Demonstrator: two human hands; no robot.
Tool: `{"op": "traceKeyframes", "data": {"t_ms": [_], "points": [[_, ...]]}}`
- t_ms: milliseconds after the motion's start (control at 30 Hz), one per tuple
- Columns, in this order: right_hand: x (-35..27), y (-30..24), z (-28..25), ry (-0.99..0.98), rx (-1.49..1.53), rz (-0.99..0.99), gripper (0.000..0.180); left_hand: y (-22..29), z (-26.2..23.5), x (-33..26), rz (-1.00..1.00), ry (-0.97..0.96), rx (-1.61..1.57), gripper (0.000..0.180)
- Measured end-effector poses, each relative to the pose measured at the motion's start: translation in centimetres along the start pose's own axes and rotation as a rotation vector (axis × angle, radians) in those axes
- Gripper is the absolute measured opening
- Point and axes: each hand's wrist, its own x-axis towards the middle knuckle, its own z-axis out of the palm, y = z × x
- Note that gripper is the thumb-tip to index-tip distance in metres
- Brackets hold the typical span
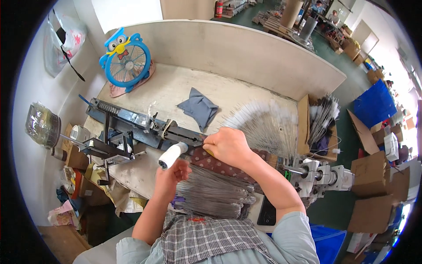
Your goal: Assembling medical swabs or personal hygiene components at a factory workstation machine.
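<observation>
A long dark metal bench jig (pixel 151 127) with a spring at its far left end lies slantwise across the table. My right hand (pixel 231 147) is closed in a pinch at the jig's right end; what its fingertips hold is hidden. A white-wrapped handle (pixel 172 155) sticks out at the jig's near side. Just below and against it is my left hand (pixel 173 176), its fingers loosely bent and not wrapped round the handle. Between my arms lies a thick bundle of thin metal wires (pixel 211 191). Under my right wrist is a brown polka-dot cloth (pixel 211 166).
White-tipped wire brushes (pixel 263 123) fan out right of my hand, beside a cardboard box (pixel 303 125) holding more. A grey cloth (pixel 198 108) and a blue fan (pixel 127 64) stand farther back. A metal machine (pixel 323 176) is at right, a phone (pixel 267 212) near my elbow.
</observation>
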Motion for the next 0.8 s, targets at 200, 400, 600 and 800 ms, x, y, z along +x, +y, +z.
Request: {"op": "traceKeyframes", "data": {"t_ms": [200,400,600,800], "points": [[0.5,-1.0,-0.1,-0.049,-0.025,0.087,0.017,0.6,2.7,1.5,-0.199,-0.129,-0.354,0.046],[0.5,-1.3,0.0,-0.062,-0.064,0.126,0.017,-1.4,1.9,3.7,0.137,0.055,1.021,0.052],[-0.2,-0.4,0.0,0.004,-0.007,0.084,0.016,-2.2,1.7,3.5,0.085,0.046,0.859,0.047],[-0.3,-0.4,0.3,0.051,0.096,0.138,0.016,-1.8,4.4,2.4,0.017,-0.024,0.250,0.042]]}}
